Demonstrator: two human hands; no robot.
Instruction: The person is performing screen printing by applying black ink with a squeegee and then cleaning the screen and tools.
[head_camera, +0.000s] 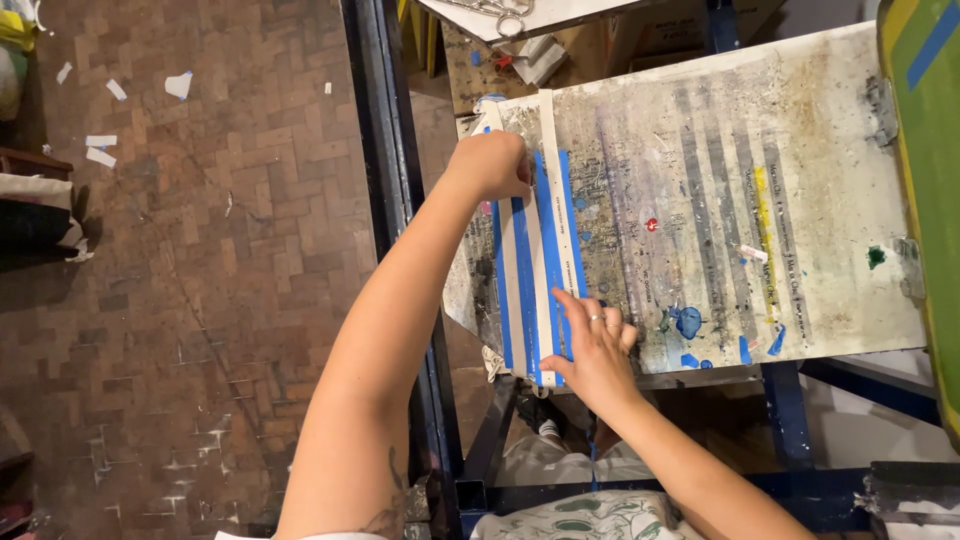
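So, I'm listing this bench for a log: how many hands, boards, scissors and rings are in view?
Hands: 2 (left hand, right hand)
Board: 1
Scissors: 1
Ring: 1
Total: 5

We see few such things. A small white label (753, 254) with a pink end lies on the stained board (800, 120), right of its middle, beside a yellow stripe. White paper slips (100, 148) lie scattered on the brick floor (200, 300) at upper left. We find no packages, signs or screens.
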